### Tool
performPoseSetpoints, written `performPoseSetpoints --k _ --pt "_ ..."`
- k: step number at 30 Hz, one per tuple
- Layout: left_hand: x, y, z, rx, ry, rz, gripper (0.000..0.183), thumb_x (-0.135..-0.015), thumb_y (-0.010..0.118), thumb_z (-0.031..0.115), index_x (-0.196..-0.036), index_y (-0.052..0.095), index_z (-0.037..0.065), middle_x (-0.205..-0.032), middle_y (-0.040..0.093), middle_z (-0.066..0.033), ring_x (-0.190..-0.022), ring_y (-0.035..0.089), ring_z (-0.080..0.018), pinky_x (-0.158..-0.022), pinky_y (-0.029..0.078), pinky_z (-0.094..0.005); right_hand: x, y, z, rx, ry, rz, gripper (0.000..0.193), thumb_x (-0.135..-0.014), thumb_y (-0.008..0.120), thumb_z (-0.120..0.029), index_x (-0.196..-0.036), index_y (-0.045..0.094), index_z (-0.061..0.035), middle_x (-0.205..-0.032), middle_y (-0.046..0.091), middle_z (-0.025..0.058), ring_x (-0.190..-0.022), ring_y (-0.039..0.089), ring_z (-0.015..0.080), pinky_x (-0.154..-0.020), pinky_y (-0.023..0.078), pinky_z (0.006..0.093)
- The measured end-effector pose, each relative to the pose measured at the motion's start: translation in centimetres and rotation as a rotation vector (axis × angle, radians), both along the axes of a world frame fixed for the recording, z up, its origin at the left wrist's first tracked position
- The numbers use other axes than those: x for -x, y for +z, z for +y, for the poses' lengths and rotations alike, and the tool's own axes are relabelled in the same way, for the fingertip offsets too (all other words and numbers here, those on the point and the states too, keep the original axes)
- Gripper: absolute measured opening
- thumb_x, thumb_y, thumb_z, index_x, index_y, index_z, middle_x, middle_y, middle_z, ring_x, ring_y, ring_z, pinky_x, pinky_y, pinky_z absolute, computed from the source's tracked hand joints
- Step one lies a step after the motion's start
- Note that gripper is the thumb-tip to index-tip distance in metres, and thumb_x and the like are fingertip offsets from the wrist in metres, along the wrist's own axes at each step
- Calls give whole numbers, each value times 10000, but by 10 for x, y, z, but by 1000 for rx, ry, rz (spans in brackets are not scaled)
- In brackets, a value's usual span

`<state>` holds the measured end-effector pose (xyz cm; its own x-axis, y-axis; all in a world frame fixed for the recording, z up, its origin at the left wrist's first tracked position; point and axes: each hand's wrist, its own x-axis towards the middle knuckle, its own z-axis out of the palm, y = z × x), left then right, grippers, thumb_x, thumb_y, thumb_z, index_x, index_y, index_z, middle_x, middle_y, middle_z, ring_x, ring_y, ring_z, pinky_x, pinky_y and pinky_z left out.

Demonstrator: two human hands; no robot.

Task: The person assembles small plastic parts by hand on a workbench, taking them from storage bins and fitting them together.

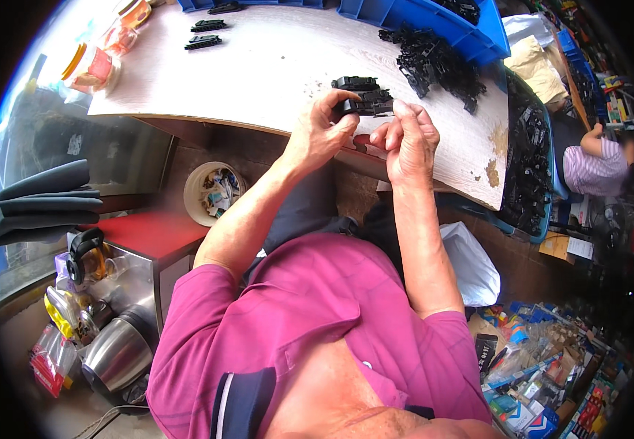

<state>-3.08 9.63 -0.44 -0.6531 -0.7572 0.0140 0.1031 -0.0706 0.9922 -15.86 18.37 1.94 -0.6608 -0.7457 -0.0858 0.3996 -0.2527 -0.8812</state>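
Observation:
At the table's near edge, my left hand (317, 133) grips a black plastic toy tank (368, 106) between thumb and fingers. Close against its right end is my right hand (412, 143), thumb and index finger pinched together. Whatever small part sits between those fingertips is too small to make out. Just beyond my hands, a second black toy tank (355, 83) rests on the table. A heap of loose black plastic parts (434, 62) lies to the right on the tabletop (258, 80).
Several finished-looking black tanks (205, 42) stand at the far left. Blue bins (397, 22) line the back. A large tub of black parts (528, 168) is on the right. Below the table stands a waste bucket (194, 197). Another person (597, 164) is at far right.

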Motion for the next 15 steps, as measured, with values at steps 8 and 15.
performPoseSetpoints --k 8,15 --pt "4 -3 4 320 45 -112 304 -829 625 134 -1112 624 23 -798 662 -113 -666 636 -148 -621 520 -295 -1 -12 -2 -20 -22 61 146 -871 672 -148 -850 566 -50 -471 453 7 -408 521 167 -445 459 273" --pt "2 5 6 274 34 -153 310 -833 616 128 -1131 625 43 -811 669 -129 -655 652 -158 -620 530 -304 -3 -13 -2 -16 -44 76 139 -878 670 -141 -835 564 -62 -466 449 3 -406 517 160 -438 441 268"
